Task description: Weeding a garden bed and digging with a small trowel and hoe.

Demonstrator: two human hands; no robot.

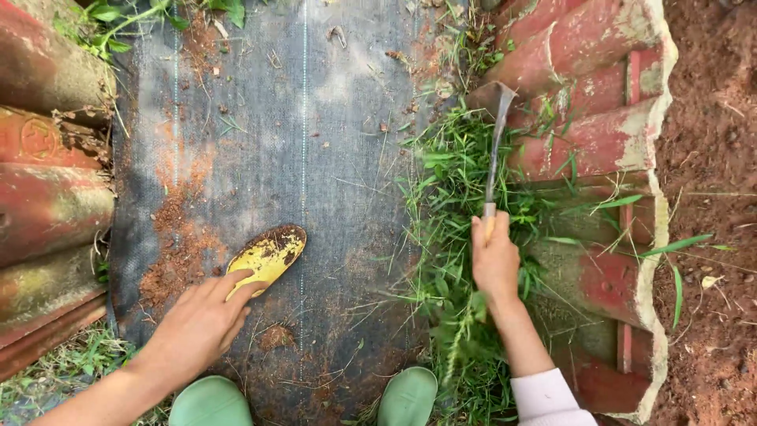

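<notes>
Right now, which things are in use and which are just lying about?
In use:
- hand hoe, gripped by right hand
- weeds under its blade
- yellow scoop, under left hand

Lying about:
- red corrugated sheets
- black ground cloth
- green boots

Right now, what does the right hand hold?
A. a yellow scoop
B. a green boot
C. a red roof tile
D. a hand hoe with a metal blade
D: the right hand grips the handle of a hand hoe, its blade in the grass.
</notes>
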